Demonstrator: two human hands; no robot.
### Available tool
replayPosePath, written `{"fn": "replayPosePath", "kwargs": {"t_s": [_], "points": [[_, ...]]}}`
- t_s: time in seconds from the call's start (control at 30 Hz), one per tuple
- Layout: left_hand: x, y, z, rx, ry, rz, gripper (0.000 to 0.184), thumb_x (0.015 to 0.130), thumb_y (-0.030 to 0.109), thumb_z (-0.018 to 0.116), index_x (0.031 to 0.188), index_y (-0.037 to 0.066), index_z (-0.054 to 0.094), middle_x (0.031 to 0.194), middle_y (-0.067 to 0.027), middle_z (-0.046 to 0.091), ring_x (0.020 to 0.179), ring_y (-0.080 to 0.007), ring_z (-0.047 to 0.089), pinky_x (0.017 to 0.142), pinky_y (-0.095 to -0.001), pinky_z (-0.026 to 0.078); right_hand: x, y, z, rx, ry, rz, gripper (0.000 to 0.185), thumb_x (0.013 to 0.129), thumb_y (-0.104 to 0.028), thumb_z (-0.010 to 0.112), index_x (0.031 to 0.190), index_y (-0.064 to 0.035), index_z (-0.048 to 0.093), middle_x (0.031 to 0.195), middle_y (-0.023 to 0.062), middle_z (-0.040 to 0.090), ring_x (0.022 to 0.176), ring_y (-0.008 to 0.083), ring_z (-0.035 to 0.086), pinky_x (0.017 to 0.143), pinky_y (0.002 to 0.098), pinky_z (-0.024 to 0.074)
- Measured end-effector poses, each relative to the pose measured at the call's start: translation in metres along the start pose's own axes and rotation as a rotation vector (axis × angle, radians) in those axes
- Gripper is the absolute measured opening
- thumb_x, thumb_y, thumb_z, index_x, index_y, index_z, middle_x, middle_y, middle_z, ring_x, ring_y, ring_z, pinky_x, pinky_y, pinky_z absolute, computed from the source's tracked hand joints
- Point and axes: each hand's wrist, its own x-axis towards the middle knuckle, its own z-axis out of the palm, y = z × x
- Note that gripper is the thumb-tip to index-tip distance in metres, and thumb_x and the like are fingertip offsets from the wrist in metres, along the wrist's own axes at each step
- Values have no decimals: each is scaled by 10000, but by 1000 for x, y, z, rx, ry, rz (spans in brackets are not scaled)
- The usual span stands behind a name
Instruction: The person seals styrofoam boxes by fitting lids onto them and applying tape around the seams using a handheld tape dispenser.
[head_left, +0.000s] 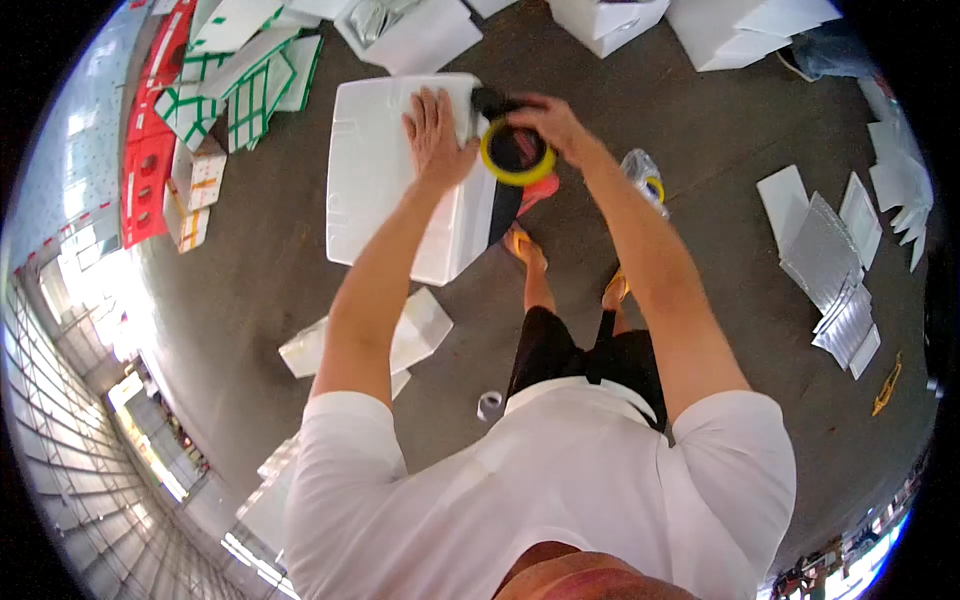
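Note:
A white foam box (pixel 372 185) with its lid on stands on the floor in front of me. My left hand (pixel 437 140) lies flat on top of the lid near its right edge, fingers spread. At that edge, my right hand (pixel 550 122) is closed around a tape dispenser (pixel 490 101) with a yellow-rimmed roll. Its black end is at the box's upper right corner; whether tape is stuck there I cannot tell. Something red (pixel 540 193) shows just below the roll, partly hidden. A dark patch (pixel 504 212) is along the box's right side.
White foam boxes (pixel 610 22) line the far side. Green-taped foam panels (pixel 262 95) and a red barrier (pixel 150 160) are at left. Silvery sheets (pixel 825 255) lie at right. A clear wrapped roll (pixel 645 180) and a small tape roll (pixel 489 405) are near my feet.

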Motion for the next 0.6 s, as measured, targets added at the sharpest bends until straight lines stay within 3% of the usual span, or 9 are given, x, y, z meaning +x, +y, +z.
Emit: {"fn": "replayPosePath", "kwargs": {"t_s": [0.03, 0.1, 0.17, 0.23, 0.3, 0.37, 0.47, 0.6], "points": [[2, -15, -5, -21, -21, 31, 854, 839, 381, 652, 1493, -7, 264, 1564, -275, 185, 1460, -439, 133, 1167, -582, 92, 23, -1, -3, -63, -73, 39, 563, 809, -219, 729, 1314, -25, 574, 1126, 122, 672, 950, 185, 670, 888, 305, 546], [-26, -38, -11, -68, -41, 110, 827, 897, 490, 567, 1508, 26, 260, 1569, -258, 192, 1461, -446, 120, 1167, -582, 80, 49, -14, 8, -166, -97, 3, 591, 787, -271, 745, 1311, -48, 587, 1141, 130, 667, 961, 200, 675, 868, 291, 556], [-70, -26, -20, 162, -85, 27, 802, 926, 549, 501, 1526, 78, 255, 1570, -239, 211, 1458, -455, 122, 1168, -573, 83, 72, -16, 15, -327, -125, -87, 590, 782, -290, 754, 1298, -50, 600, 1145, 133, 667, 960, 198, 678, 865, 286, 556], [-75, -9, -19, 158, -96, -50, 755, 937, 524, 491, 1536, 127, 260, 1574, -226, 219, 1457, -461, 123, 1169, -568, 85, 94, -4, 12, -390, -139, -149, 588, 781, -282, 759, 1300, -54, 601, 1145, 113, 672, 990, 180, 661, 898, 299, 532], [-55, 0, -15, 132, -28, -152, 713, 946, 501, 481, 1530, 140, 286, 1574, -221, 225, 1458, -459, 122, 1170, -565, 81, 92, -4, 11, -282, -235, -36, 589, 783, -264, 761, 1306, -49, 597, 1143, 102, 675, 1017, 165, 641, 930, 305, 502], [-39, -5, -7, 124, 6, -221, 679, 955, 487, 467, 1523, 150, 310, 1575, -215, 231, 1458, -460, 121, 1171, -563, 81, 70, -4, 12, -483, -440, 14, 581, 798, -237, 754, 1320, -46, 584, 1134, 87, 677, 1019, 153, 631, 940, 297, 489], [-22, -4, 3, 79, 119, -535, 608, 995, 460, 373, 1517, 151, 329, 1581, -208, 221, 1465, -449, 111, 1177, -550, 54, 13, 8, -17, -307, -557, 140, 549, 808, -210, 766, 1313, -71, 600, 1106, 79, 681, 1017, 149, 627, 947, 277, 477], [-21, -2, 1, 59, 125, -568, 592, 1013, 459, 325, 1509, 137, 342, 1578, -206, 230, 1464, -450, 108, 1182, -536, 42, -48, 29, -52, -325, -492, 113, 515, 821, -193, 749, 1308, -100, 611, 1113, 67, 677, 1019, 154, 622, 934, 316, 486]]}}
